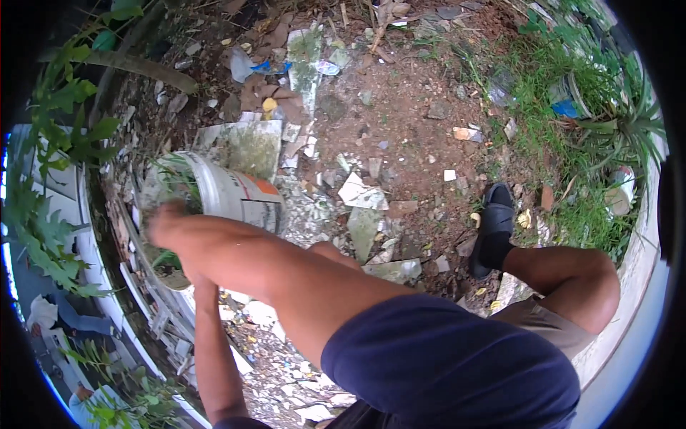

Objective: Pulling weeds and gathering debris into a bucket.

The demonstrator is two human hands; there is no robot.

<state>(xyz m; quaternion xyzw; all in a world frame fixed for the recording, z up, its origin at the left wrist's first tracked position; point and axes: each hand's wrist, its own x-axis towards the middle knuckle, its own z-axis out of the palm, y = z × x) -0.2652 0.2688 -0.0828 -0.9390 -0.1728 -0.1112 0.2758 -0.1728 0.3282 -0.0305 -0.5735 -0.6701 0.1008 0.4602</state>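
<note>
A white bucket (230, 199) with an orange patch lies tilted on its side, its mouth turned to the left. Green grass-like leaves (184, 175) show inside its rim. My right arm stretches across the view, and my right hand (170, 227) is at the bucket's mouth, smeared by motion, so its fingers cannot be read. From below, my left forearm reaches up to the lower part of the mouth. My left hand (202, 277) is mostly covered by the right forearm; its fingers are hidden.
Broken tile pieces (362, 191) and rubble litter the soil. My foot in a black sandal (494, 222) stands at the right. Grass (543, 107) and another bucket (572, 96) line the right wall. Beyond a white ledge (107, 279) at the left, people (44, 314) are visible below.
</note>
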